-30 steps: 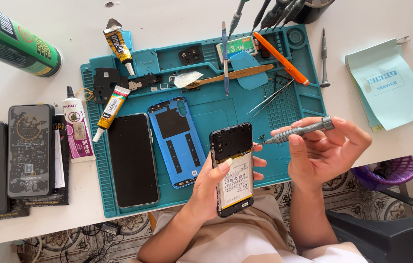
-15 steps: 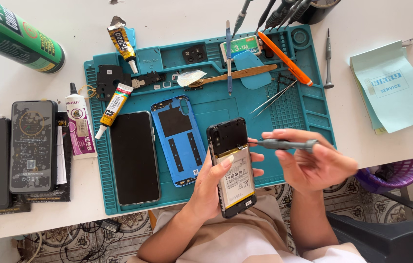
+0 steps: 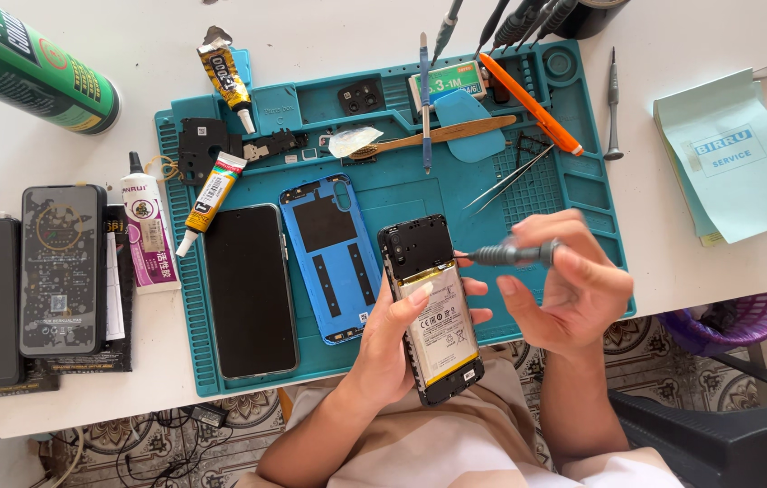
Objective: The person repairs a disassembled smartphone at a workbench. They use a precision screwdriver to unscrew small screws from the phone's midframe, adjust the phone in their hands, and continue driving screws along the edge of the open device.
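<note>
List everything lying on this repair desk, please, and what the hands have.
Opened phone: 1, black with yellowish battery, in left hand.
Screwdriver: 1, grey, in right hand, tip at the phone's edge.
Back cover: 1, blue, on mat.
Screen panel: 1, black, on mat's left.
Work mat: 1, teal, on white table.
Glue tubes: 2, yellow-black, mat's upper left.
Tweezers: 1 pair, silver, on mat.
Spray can: 1, green, top left.
Paper pad: 1, pale blue, right.
Left hand: grips phone.
Right hand: grips screwdriver.
</note>
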Action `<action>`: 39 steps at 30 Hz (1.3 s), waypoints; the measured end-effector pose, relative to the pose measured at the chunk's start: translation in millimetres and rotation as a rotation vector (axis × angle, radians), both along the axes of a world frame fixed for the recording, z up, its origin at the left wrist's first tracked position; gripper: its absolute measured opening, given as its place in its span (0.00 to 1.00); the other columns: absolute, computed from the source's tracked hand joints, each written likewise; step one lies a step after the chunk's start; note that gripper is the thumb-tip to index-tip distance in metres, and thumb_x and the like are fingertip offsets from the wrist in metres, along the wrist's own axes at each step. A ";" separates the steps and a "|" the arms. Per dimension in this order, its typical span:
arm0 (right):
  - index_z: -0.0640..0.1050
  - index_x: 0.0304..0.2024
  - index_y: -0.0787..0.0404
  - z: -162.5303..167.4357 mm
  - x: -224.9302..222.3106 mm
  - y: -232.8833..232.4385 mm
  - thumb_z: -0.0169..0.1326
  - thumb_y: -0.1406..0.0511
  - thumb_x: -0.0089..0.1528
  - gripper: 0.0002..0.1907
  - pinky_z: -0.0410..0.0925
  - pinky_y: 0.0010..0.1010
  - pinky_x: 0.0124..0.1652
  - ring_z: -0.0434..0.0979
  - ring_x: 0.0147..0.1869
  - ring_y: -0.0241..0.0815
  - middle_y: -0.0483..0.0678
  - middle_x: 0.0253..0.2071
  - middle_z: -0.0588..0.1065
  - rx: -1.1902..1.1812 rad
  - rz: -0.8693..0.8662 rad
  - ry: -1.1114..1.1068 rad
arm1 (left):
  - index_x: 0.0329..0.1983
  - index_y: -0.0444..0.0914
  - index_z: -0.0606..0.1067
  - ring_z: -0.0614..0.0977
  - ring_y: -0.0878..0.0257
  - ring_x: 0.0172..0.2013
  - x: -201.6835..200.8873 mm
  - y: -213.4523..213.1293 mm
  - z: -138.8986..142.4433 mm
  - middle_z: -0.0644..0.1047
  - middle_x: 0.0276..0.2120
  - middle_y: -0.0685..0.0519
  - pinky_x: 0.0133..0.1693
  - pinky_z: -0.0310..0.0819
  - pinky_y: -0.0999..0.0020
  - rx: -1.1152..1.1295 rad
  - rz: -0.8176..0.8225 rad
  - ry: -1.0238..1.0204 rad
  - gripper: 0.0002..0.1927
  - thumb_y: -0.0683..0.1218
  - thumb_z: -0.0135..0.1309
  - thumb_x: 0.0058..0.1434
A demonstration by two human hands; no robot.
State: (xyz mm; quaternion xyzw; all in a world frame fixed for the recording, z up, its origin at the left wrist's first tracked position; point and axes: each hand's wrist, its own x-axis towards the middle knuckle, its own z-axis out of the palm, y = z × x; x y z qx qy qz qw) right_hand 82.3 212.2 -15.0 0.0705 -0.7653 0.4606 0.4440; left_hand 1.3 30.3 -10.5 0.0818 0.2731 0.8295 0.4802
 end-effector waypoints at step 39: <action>0.67 0.63 0.64 -7.2 0.9 0.2 0.59 0.81 0.63 0.27 0.74 0.25 0.45 0.76 0.47 0.38 0.51 0.50 0.70 -0.047 -0.280 -0.196 | 0.71 0.37 0.56 0.76 0.49 0.59 -1.1 3.1 3.1 0.67 0.64 0.38 0.60 0.74 0.46 0.016 0.004 -0.022 0.29 0.50 0.45 0.70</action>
